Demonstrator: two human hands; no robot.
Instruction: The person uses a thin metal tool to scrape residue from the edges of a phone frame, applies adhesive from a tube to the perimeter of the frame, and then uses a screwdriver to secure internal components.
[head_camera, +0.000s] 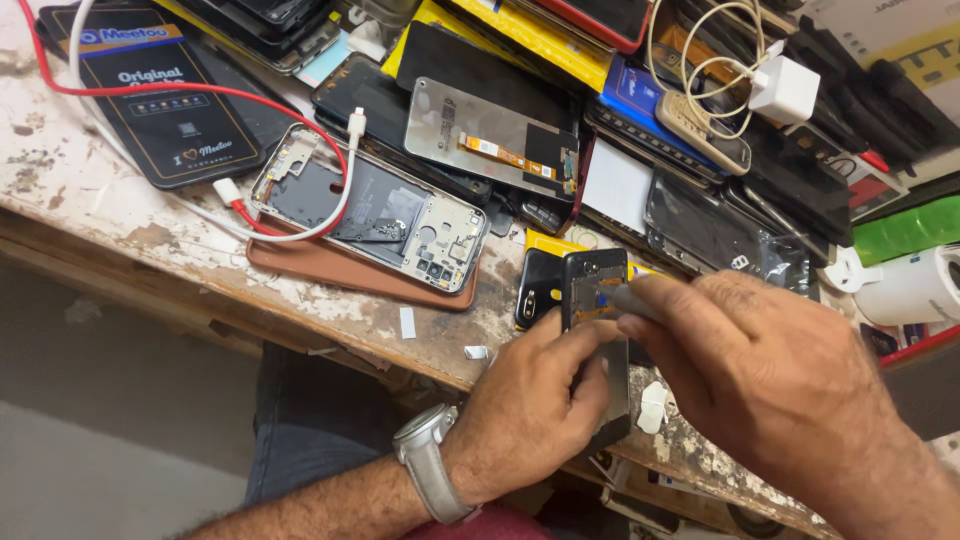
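Leftmost, an opened phone frame (370, 210) lies on the worn counter (130, 240). Just right, the left hand (530, 410) has its fingers clamped on a dark phone (597, 340) held upright above the counter edge; steady support matters there. The right hand (770, 370) pinches a grey tool (632, 298) against the phone's top, best worked gently.

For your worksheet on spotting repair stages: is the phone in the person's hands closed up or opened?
Opened. The phone, gripped by the left hand, shows bare orange and dark inner parts, which the right hand touches with a grey tool.
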